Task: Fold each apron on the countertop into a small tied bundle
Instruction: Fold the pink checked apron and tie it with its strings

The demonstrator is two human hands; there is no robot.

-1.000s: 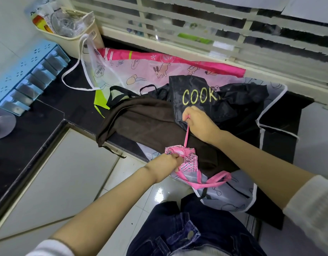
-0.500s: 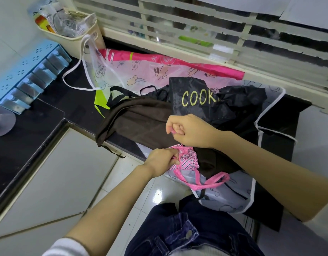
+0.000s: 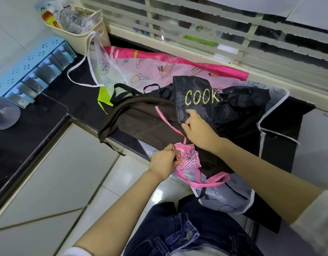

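Note:
A small pink checked apron bundle (image 3: 188, 158) sits at the counter's front edge, on top of a brown apron (image 3: 141, 122). My left hand (image 3: 166, 162) grips the bundle's left side. My right hand (image 3: 199, 129) pinches its pink strap (image 3: 166, 120), which runs up and to the left across the brown cloth. A second pink strap loop (image 3: 213, 182) hangs below the bundle. Behind lie a black apron lettered "COOK" (image 3: 204, 100) and a pink cartoon-print apron (image 3: 159, 71).
A translucent white-trimmed apron (image 3: 228, 198) hangs over the black countertop (image 3: 54, 100) edge. At the back left stand a cream basket (image 3: 82, 32) of packets and a blue spice rack (image 3: 30, 71). Window bars run along the back. Tiled floor lies below.
My right hand has moved up and right from over the bundle, and the pink strap now stretches out loose across the brown apron. My left hand stays on the bundle.

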